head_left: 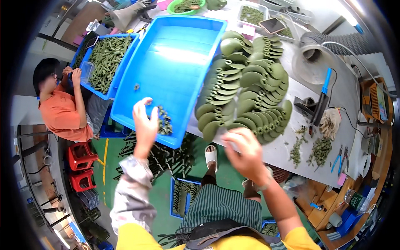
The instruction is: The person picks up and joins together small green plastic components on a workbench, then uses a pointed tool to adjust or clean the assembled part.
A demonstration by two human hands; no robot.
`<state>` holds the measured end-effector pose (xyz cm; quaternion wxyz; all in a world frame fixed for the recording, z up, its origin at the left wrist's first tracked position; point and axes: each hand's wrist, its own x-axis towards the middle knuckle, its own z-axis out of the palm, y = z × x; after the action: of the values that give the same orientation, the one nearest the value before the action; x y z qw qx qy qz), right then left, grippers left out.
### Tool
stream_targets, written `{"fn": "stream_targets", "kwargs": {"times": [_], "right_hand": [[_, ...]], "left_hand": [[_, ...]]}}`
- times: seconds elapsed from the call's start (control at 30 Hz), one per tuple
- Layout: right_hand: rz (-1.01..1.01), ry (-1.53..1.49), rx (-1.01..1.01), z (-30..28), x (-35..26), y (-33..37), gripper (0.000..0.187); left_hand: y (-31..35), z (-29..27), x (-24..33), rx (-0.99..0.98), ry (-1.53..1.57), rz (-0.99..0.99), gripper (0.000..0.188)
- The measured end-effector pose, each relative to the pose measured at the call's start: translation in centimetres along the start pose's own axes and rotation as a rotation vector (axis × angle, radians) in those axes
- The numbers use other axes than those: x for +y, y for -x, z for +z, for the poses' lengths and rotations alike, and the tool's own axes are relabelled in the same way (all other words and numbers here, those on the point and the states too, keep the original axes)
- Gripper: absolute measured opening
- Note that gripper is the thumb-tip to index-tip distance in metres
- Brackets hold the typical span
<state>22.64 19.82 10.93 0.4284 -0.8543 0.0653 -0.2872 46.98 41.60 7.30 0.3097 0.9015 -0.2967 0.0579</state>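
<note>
My left hand point(145, 125) is over the near end of a large blue tray point(175, 54), its thumb and fingers apart and nothing visible between them. Beside it, a small pile of short dark green pieces point(164, 121) lies in the tray, and one more piece point(136, 86) sits farther up. My right hand point(246, 154) is at the table's near edge, next to rows of overlapping flat green oval parts point(250, 81). Its fingers are curled together; what they hold, if anything, I cannot make out.
On the left, a person in orange point(66, 108) sits by a blue tray of green pieces point(109, 62). A blue-handled tool point(326, 81), gloves point(330, 123), pliers point(339, 158) and loose green scraps point(321, 150) lie on the right, near a clear funnel-shaped hood point(312, 66). Red stools point(81, 156) stand below left.
</note>
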Motion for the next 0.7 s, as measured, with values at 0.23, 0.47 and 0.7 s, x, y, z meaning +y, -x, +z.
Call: {"fn": "stream_targets", "kwargs": {"times": [0.23, 0.47, 0.7], "right_hand": [[0.047, -0.004, -0.286, 25.5, 3.6, -13.1, 0.02], [-0.053, 0.182, -0.726, 30.7, 5.2, -12.0, 0.02], [0.187, 0.278, -0.662, 22.4, 1.0, -10.8, 0.075]], "left_hand": [[-10.8, 1.2, -20.7, -0.122, -0.277, 0.146, 0.042], [-8.0, 0.7, -19.9, -0.52, 0.146, -0.004, 0.017], [-3.9, -3.0, -14.5, -0.673, -0.209, 0.071, 0.024]]}}
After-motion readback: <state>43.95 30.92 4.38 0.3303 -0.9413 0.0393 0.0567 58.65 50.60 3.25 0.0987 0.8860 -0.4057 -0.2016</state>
